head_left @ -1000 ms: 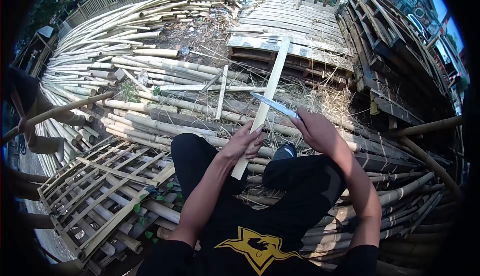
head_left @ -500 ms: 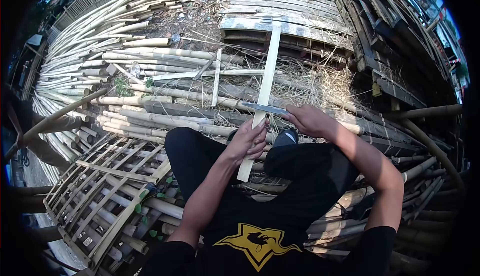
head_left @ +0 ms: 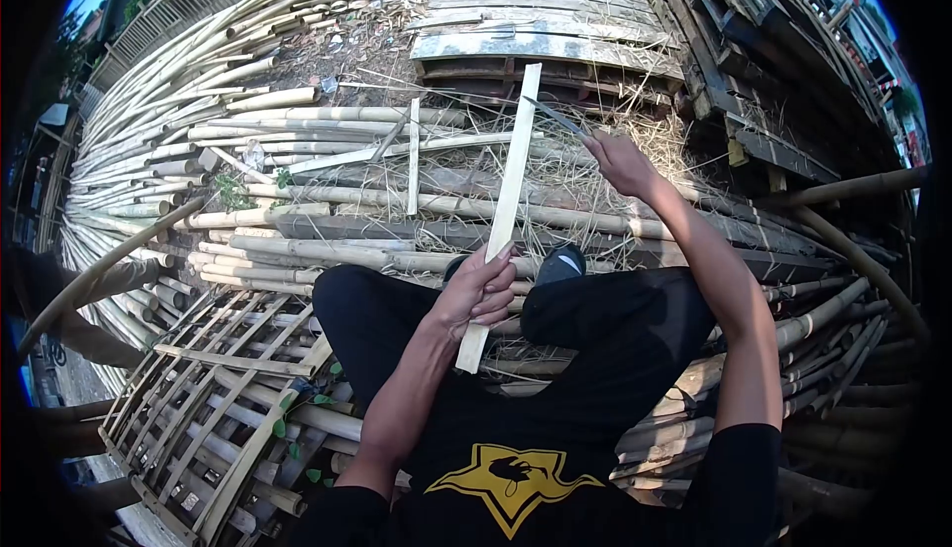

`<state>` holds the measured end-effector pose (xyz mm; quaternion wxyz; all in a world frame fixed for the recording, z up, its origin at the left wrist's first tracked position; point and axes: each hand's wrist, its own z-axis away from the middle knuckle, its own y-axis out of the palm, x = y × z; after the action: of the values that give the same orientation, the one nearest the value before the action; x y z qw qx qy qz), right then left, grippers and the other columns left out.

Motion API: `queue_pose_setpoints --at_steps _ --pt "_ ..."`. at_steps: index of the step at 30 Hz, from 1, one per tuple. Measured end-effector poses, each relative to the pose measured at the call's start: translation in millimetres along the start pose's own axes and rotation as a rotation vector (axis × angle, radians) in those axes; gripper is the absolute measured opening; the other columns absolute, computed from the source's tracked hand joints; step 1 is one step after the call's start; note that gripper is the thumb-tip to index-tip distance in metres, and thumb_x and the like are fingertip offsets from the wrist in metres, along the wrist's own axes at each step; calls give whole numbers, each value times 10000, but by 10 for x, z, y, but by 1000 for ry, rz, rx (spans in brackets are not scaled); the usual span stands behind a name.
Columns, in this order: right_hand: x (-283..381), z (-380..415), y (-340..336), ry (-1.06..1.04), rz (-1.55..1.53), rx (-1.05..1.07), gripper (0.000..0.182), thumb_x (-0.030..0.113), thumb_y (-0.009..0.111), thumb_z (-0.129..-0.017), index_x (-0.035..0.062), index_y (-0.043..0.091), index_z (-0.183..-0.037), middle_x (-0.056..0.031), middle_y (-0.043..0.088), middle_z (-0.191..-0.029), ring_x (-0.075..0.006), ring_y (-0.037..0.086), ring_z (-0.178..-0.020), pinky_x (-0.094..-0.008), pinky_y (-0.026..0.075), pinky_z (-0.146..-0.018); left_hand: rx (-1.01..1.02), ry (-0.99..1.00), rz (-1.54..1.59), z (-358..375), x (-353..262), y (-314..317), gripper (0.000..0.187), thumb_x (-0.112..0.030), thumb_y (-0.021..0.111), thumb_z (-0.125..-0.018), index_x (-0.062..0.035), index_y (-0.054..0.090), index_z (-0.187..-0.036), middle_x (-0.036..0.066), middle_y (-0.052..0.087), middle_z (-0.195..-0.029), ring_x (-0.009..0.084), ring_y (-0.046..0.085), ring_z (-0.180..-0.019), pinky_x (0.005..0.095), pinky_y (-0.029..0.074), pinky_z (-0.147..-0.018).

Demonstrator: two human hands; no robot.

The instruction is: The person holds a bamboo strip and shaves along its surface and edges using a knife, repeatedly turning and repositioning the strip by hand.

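The site is an open yard stacked with bamboo poles, laid roughly parallel in a broad fan on the ground to the left, presumably so that lengths can be drawn off one at a time. Ahead lies a weathered slatted platform, with dark stacked frames along the right side and dry straw-like shavings littering the ground between them. At lower left a lattice panel of thin bamboo slats lies flat on the poles. The person sits with knees apart among the poles, one shoe showing between the legs. The bamboo strip, long, flat and pale, runs from the lap up and away over the poles; it is held near its lower end, which leaves most of its length free. The left hand has its grip closed around that strip, fingers wrapped over the flat face. The right hand, arm extended forward, has its grip closed on the handle of a knife, whose blade points up and left, close beside the strip's upper end; contact there cannot be confirmed.
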<state>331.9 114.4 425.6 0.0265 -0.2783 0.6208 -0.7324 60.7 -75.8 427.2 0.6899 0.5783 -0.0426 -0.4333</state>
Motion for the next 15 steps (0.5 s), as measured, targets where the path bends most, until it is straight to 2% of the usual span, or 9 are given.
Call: queue_pose_setpoints --at_steps 3,5,6,8,14,15 --pt "318 140 6 -40 -117 12 429 399 372 -1013 23 531 -877 -210 584 -696 -433 560 -679 -510 430 -654 -9 28 28 -70 -38 -139 179 -195 367 -1041 -90 470 -1143 -45 323 -612 24 256 -351 166 242 -289" --pt "591 259 2 -219 -178 135 434 404 372 -1012 21 540 -894 -227 575 -715 -435 565 -723 -498 437 -676 -23 42 17 -59 -51 -138 183 -194 364 -1042 -87 470 -1146 -45 324 -612 24 257 -352 165 245 -292" --pt "743 347 15 -234 -130 217 428 410 381 -1008 27 544 -903 -231 571 -718 -442 568 -739 -508 434 -682 -19 48 38 -56 -70 -127 179 -191 364 -1041 -88 471 -1140 -45 323 -612 23 254 -352 166 240 -290" --pt "790 413 153 -304 -158 282 365 386 395 -1008 51 499 -909 -210 525 -665 -422 538 -673 -517 401 -628 -19 51 64 -28 -64 -124 175 -188 364 -1041 -89 472 -1135 -46 322 -611 22 250 -351 167 236 -288" --pt "674 220 211 -404 -17 214 366 409 389 -1004 73 506 -919 -199 547 -657 -426 538 -649 -523 398 -606 -20 60 62 -13 -93 -93 133 -192 377 -1039 -95 454 -1088 -47 313 -608 19 236 -345 168 216 -282" --pt "698 179 212 -388 7 224 397 432 376 -998 69 513 -915 -199 567 -655 -429 568 -684 -541 424 -634 -3 75 66 -27 -102 -131 109 -202 394 -1035 -103 440 -1038 -48 314 -595 19 242 -344 169 219 -284"
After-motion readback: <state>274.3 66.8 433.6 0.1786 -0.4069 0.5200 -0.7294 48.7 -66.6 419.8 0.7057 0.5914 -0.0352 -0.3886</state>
